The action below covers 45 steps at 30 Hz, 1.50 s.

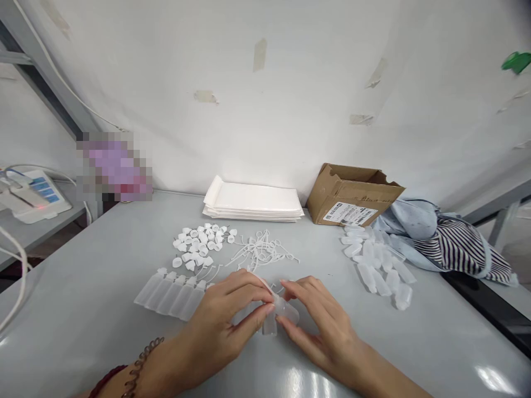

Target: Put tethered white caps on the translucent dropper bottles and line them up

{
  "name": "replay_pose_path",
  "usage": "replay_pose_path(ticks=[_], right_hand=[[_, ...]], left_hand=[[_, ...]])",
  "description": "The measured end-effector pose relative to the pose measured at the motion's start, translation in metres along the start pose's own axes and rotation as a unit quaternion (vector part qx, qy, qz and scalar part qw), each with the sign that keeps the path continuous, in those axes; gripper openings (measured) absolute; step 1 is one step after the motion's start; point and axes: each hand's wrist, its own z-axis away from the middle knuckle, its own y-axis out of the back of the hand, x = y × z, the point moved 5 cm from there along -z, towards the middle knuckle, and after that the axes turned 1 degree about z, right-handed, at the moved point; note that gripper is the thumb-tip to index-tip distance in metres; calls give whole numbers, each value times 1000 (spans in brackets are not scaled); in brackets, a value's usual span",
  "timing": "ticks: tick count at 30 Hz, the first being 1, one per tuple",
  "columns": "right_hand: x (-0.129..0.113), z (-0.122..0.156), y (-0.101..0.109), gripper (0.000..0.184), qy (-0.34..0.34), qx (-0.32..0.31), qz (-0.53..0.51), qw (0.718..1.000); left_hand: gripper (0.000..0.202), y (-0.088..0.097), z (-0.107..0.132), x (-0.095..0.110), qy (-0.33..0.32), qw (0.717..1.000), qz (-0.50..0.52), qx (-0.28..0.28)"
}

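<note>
My left hand and my right hand meet low at the table's middle, both pinched on one small translucent plastic bottle. The left fingertips press at its left end, where a thin white part shows. Another clear bottle lies just under them. A row of capped bottles lies left of my left hand. Behind the hands sit a heap of white caps and a tangle of thin white stems.
Loose uncapped bottles lie at the right, by an open cardboard box and striped cloth. A stack of white bags rests against the wall. A white device with cables is at the far left.
</note>
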Motion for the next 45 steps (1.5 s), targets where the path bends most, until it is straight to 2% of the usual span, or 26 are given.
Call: replay_pose_path(ticks=[13,37,45], right_hand=[[1,-1,0,46,-7,-2,-13,1000],[-1,-1,3,30,-11,11,-15,1000],[0,0,2,26,-13,3,-20,1000]], left_hand=[[17,-2,5,-6,45,999,-25,-4],[15,-1,-1,-1,17,998,53,-1],[15,-1,-2,-1,38,997,65,-1]])
